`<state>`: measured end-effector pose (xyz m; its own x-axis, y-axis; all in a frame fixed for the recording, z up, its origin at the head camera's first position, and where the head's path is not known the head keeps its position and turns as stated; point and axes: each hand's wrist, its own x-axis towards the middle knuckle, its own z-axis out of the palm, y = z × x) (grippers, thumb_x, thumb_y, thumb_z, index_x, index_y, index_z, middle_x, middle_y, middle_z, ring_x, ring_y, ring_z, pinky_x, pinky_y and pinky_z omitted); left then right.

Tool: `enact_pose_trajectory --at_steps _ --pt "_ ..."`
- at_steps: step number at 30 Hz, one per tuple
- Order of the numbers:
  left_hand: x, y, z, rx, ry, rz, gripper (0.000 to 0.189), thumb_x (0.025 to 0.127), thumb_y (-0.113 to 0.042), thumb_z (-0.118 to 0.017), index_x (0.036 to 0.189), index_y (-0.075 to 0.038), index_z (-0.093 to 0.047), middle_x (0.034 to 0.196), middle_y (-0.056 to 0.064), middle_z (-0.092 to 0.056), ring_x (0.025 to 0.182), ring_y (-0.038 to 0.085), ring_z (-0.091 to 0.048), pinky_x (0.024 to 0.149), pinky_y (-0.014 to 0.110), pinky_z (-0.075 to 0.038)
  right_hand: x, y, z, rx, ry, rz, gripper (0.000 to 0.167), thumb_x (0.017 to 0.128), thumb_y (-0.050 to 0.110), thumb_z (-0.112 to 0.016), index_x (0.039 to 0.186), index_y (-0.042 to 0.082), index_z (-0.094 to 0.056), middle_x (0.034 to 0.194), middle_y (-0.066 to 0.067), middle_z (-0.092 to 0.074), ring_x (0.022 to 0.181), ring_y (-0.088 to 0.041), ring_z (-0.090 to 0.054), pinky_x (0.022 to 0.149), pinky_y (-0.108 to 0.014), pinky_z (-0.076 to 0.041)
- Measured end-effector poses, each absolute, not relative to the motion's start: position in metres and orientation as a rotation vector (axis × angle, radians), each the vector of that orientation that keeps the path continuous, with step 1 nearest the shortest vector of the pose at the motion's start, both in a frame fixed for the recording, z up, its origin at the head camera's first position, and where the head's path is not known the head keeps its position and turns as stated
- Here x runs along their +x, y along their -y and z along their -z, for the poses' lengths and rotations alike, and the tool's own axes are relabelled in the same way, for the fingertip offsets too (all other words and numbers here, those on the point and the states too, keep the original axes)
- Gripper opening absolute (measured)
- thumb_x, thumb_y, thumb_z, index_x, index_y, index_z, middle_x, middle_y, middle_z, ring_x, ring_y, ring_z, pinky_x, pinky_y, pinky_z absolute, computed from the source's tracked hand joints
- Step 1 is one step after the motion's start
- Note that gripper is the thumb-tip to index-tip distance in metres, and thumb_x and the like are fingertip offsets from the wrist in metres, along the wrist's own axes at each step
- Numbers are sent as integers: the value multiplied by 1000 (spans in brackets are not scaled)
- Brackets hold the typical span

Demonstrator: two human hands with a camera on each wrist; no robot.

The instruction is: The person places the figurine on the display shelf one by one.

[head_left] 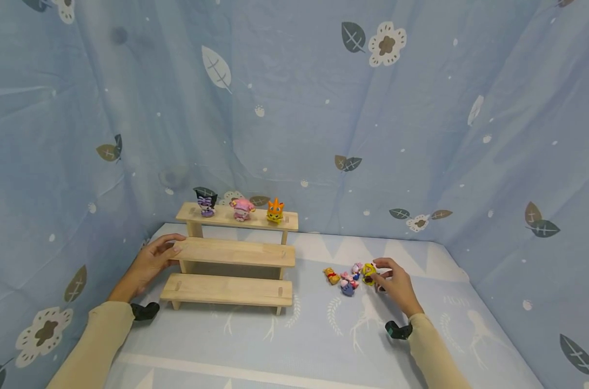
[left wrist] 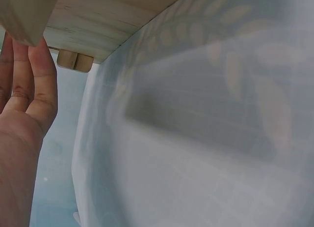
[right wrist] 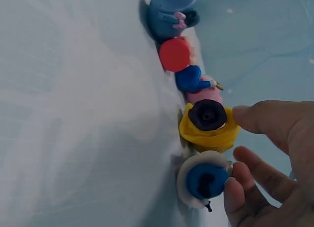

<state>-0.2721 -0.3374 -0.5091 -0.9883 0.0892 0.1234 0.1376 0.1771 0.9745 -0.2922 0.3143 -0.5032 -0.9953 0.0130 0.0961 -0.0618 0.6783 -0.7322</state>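
Observation:
A three-step wooden display stand (head_left: 236,251) sits on the left of the table. My left hand (head_left: 154,260) holds the left end of its middle step; in the left wrist view the fingers (left wrist: 41,74) reach up against the wood, with their tips hidden. My right hand (head_left: 396,283) pinches a yellow figurine (head_left: 369,274) at the right of a small group. In the right wrist view, the thumb (right wrist: 257,118) meets the yellow figure's side and the other fingers come close to a blue-and-white figurine (right wrist: 205,180), partly covered by the hand in the head view.
On the top step stand a black-and-purple figurine (head_left: 207,204), a pink one (head_left: 242,209) and an orange-and-yellow one (head_left: 275,211). Beside the yellow figurine lie an orange bear figurine (head_left: 331,275), a blue-grey one (head_left: 347,288) and several pink ones. Patterned blue curtains (head_left: 294,108) enclose the table.

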Motion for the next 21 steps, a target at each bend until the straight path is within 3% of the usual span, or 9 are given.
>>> enact_pose_trajectory --at_steps 10,21 --pt "-273 337 508 -273 2362 1987 49 106 -32 -60 148 -10 -50 130 -1 -57 112 13 -61 91 42 -59 -309 -310 494 -45 2931 -1194 47 101 40 -68 136 10 -58 129 -18 -63 105 -32 -61 91 -50 -55" --pt "-273 338 510 -294 2345 2005 49 107 -30 -60 149 -8 -49 128 -1 -59 111 12 -62 86 32 -59 -320 -300 490 -11 3099 -1019 49 97 41 -73 129 4 -64 123 -23 -64 110 -38 -61 88 -51 -57"
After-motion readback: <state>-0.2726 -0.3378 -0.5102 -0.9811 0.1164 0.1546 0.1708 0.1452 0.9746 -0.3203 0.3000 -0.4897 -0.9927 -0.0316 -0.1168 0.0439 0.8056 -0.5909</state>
